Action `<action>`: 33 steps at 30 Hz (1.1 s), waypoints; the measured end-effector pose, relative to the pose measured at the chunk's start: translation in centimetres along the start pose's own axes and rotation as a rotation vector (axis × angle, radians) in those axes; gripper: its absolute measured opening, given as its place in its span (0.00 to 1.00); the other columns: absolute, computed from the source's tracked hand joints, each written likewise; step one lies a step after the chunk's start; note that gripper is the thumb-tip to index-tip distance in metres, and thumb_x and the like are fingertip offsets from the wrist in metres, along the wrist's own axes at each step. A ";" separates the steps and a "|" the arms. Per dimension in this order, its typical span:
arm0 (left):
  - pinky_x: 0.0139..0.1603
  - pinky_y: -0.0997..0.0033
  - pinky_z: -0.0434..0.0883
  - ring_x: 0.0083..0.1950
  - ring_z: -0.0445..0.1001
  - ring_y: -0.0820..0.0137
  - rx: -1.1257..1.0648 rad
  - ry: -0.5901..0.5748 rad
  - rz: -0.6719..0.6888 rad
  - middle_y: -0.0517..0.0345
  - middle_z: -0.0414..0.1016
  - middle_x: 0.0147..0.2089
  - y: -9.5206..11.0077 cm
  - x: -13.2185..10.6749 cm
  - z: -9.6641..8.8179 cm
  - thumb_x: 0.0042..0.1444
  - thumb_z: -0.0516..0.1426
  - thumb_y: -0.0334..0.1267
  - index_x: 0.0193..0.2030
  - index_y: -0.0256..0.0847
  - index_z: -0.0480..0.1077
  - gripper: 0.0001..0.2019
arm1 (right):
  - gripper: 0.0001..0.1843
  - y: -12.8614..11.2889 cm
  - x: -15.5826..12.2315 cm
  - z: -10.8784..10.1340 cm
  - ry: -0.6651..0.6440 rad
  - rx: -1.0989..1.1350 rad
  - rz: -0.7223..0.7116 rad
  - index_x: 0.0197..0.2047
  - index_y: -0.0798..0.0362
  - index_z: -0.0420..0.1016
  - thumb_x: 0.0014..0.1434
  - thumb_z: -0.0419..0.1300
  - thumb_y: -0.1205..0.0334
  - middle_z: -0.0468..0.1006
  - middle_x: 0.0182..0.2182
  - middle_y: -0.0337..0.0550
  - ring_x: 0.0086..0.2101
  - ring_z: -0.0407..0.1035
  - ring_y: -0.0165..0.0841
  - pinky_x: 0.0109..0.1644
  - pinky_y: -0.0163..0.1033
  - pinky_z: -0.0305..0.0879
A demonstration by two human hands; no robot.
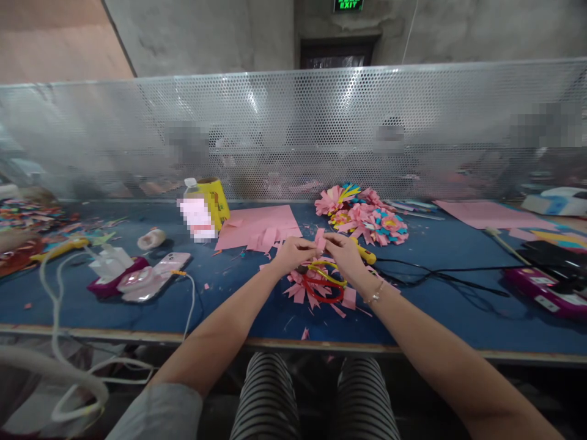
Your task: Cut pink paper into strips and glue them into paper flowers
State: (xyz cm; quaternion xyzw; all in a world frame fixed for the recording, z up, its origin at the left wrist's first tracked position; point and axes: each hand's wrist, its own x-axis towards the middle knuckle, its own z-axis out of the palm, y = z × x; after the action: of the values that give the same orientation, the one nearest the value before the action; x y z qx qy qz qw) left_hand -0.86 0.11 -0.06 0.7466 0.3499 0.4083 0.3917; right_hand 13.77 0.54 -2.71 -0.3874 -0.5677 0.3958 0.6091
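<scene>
Between my two hands is a small strip of pink paper (320, 239), pinched from both sides. My left hand (295, 254) has its fingertips closed on the strip's left side. On the other side, my right hand (343, 252) grips it with thumb and fingers. Right below them lie scissors with red and yellow handles (326, 295), among many pink paper scraps (299, 296). Just past my right hand rests a yellow-handled tool (365, 252), probably a glue gun, with a black cord. Pink paper sheets (270, 220) lie beyond my left hand.
Pink, blue and yellow paper flowers (367, 220) are heaped at the back. A yellow container (214, 198) and a bottle (190, 189) stand back left. A phone (158, 278) and power strip (114, 275) lie left; another power strip (545, 290) sits right. A perforated metal screen (298, 134) closes the rear.
</scene>
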 end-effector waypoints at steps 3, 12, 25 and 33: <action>0.21 0.80 0.62 0.20 0.63 0.80 -0.060 0.023 -0.031 0.57 0.72 0.21 0.0 0.0 0.0 0.41 0.58 0.41 0.24 0.32 0.72 0.11 | 0.10 -0.2 -0.1 -0.1 -0.024 -0.057 -0.030 0.30 0.55 0.73 0.44 0.56 0.61 0.72 0.26 0.38 0.26 0.63 0.27 0.32 0.34 0.61; 0.19 0.81 0.62 0.18 0.64 0.80 -0.080 0.063 -0.031 0.57 0.71 0.19 -0.2 0.1 0.2 0.40 0.59 0.46 0.26 0.32 0.72 0.16 | 0.10 -0.6 -0.3 0.0 -0.054 -0.094 -0.042 0.31 0.55 0.72 0.45 0.55 0.59 0.71 0.26 0.39 0.27 0.63 0.28 0.34 0.35 0.61; 0.19 0.79 0.60 0.18 0.62 0.80 -0.069 0.103 -0.015 0.60 0.68 0.17 -0.6 0.4 -0.1 0.40 0.58 0.47 0.20 0.33 0.69 0.16 | 0.11 -1.0 -0.7 0.3 -0.069 -0.086 -0.056 0.32 0.54 0.72 0.47 0.55 0.57 0.72 0.28 0.39 0.26 0.62 0.27 0.32 0.34 0.60; 0.20 0.80 0.61 0.18 0.62 0.80 -0.114 0.124 -0.041 0.61 0.66 0.16 -0.3 0.4 0.0 0.40 0.59 0.47 0.20 0.33 0.68 0.15 | 0.09 -1.1 -1.0 0.4 -0.101 0.019 -0.017 0.31 0.53 0.71 0.48 0.56 0.57 0.70 0.27 0.37 0.27 0.63 0.27 0.33 0.35 0.61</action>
State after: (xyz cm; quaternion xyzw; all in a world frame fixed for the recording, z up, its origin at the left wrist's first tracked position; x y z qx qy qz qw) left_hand -0.71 0.58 -0.22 0.6889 0.3649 0.4649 0.4196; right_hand 13.36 -0.78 -2.10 -0.3562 -0.5971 0.4151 0.5867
